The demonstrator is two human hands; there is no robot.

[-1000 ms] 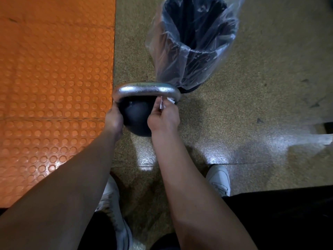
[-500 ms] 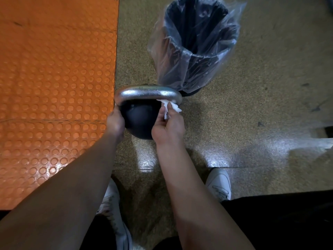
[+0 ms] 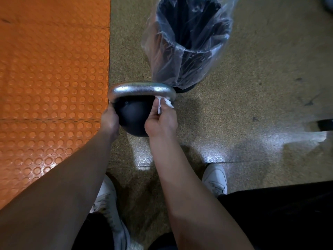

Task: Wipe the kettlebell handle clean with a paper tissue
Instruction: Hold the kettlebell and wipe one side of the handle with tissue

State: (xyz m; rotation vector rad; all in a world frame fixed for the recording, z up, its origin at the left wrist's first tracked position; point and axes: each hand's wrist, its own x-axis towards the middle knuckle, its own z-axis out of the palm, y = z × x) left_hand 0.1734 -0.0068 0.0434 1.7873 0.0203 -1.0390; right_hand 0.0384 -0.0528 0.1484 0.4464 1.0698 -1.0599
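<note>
Now tissue [image 3: 164, 103] pinched in rt hand [image 3: 160, 121] fingers [image 3: 153, 112], vs handle [image 3: 142, 90] underside.

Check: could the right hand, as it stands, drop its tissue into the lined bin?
Probably yes. The right hand pinches the tissue at the kettlebell handle, and the lined bin stands open just beyond it, with nothing between.

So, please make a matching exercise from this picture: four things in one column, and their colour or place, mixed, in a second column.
Things:
1. kettlebell handle
2. paper tissue
3. bin
4. mat

Descriptions:
A. orange, with round studs
B. lined with a clear plastic bag
C. silver metal
D. white, pinched in the right hand

Pairs: 1-C, 2-D, 3-B, 4-A
</note>
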